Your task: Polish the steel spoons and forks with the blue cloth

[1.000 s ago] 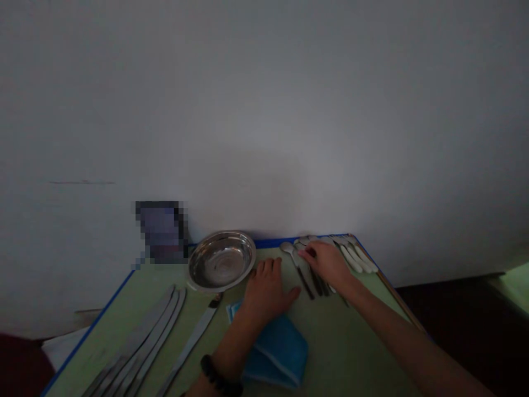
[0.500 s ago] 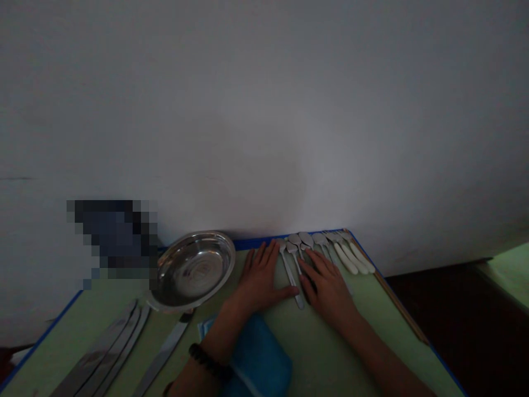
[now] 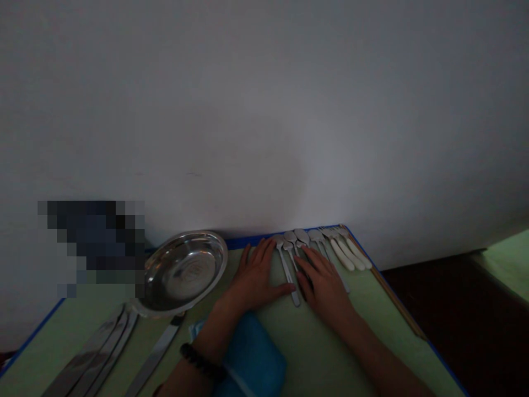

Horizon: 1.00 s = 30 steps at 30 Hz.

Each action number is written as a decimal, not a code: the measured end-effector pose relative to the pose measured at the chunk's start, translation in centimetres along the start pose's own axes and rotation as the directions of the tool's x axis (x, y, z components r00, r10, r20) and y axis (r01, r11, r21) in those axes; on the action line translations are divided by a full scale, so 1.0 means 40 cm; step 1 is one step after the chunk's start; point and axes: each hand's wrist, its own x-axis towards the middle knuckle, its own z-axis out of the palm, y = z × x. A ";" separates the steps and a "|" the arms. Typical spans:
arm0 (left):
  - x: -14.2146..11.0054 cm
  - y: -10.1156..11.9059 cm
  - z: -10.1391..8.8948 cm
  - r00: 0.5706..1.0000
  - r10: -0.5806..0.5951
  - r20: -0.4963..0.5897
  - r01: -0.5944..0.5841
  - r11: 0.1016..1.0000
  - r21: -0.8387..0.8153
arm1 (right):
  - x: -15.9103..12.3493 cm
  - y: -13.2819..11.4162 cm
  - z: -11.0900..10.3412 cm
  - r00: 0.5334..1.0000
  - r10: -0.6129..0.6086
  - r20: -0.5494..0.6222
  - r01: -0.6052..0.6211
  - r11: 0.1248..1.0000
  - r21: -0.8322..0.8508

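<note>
My left hand (image 3: 257, 280) lies flat with fingers apart, its thumb reaching across the handle of the leftmost spoon (image 3: 286, 271). Over the row of metal spoons rests my right hand (image 3: 324, 286), palm down and fingers stretched out, covering some handles. Spoon bowls (image 3: 301, 236) show above its fingertips. Several white-handled forks (image 3: 351, 255) lie side by side to the right of the spoons. Beneath my left forearm is a folded blue cloth (image 3: 256, 358).
A round steel bowl (image 3: 138, 309) stands left of my hands. Several knives (image 3: 93, 353) lie at the lower left, with a single knife (image 3: 152, 353) nearer the cloth. Chopsticks (image 3: 397, 300) line the green table's right edge. The wall (image 3: 264, 138) rises behind. A pixelated dark patch covers something at left.
The camera view has shifted slightly, so the bowl and knives appear farther left. Both hands stay in nearly the same place over the spoons.
</note>
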 end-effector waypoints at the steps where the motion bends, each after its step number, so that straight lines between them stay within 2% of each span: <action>1: 0.000 0.001 -0.001 1.000 0.007 0.003 -0.007 1.000 0.001 | -0.001 0.001 0.000 1.000 -0.003 0.005 0.003 1.000 0.000; 6: 0.000 0.003 -0.001 0.999 0.031 0.014 -0.031 1.000 0.006 | -0.009 -0.007 0.000 0.997 -0.022 0.075 0.025 0.999 -0.041; 11: 0.000 0.004 -0.001 0.999 0.033 -0.004 -0.033 0.999 0.010 | -0.007 -0.024 0.000 0.993 0.016 0.120 -0.005 0.996 -0.092; 21: 0.000 0.008 -0.001 0.999 0.030 -0.021 -0.030 0.999 0.011 | -0.004 -0.017 0.011 0.999 0.032 0.039 -0.029 0.998 -0.061; 30: 0.001 0.009 0.000 0.999 0.028 -0.039 -0.028 1.000 0.000 | -0.002 -0.025 -0.012 0.999 0.036 -0.024 -0.037 0.997 -0.068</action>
